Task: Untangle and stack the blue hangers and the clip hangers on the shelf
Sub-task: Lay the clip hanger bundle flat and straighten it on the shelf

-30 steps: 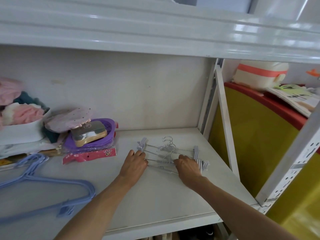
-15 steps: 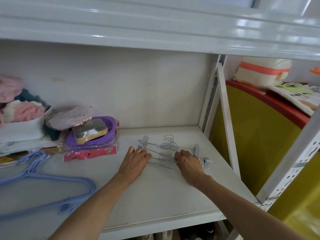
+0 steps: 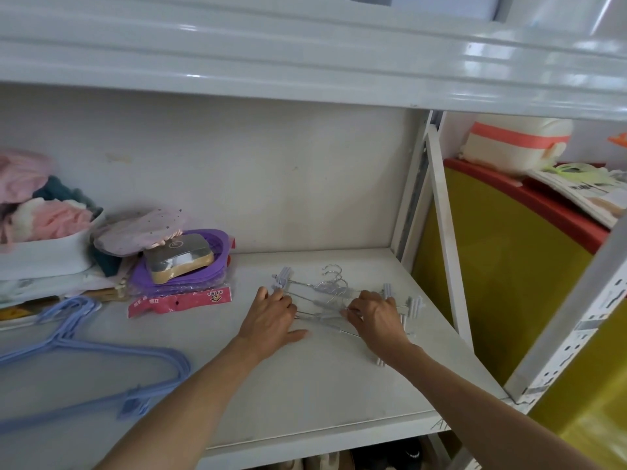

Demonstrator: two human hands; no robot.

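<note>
The clip hangers (image 3: pixel 334 298) lie flat in a loose, overlapping bunch on the white shelf (image 3: pixel 305 385), toward its right rear: thin metal bars, pale grey clips at the ends, silver hooks pointing to the back wall. The blue hangers (image 3: pixel 91 354) lie stacked flat at the shelf's left front, well apart from them.

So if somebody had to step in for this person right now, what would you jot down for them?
Left hand: fingers spread, resting on the left end of the clip hangers.
Right hand: fingers curled over their right end.
Clip hangers: loose, fanned pile mid-shelf, hooks crossing.
Blue hangers: nested on the left, untouched by either hand.
Done: blue ones look stacked.
Left: square up the clip hangers.
</note>
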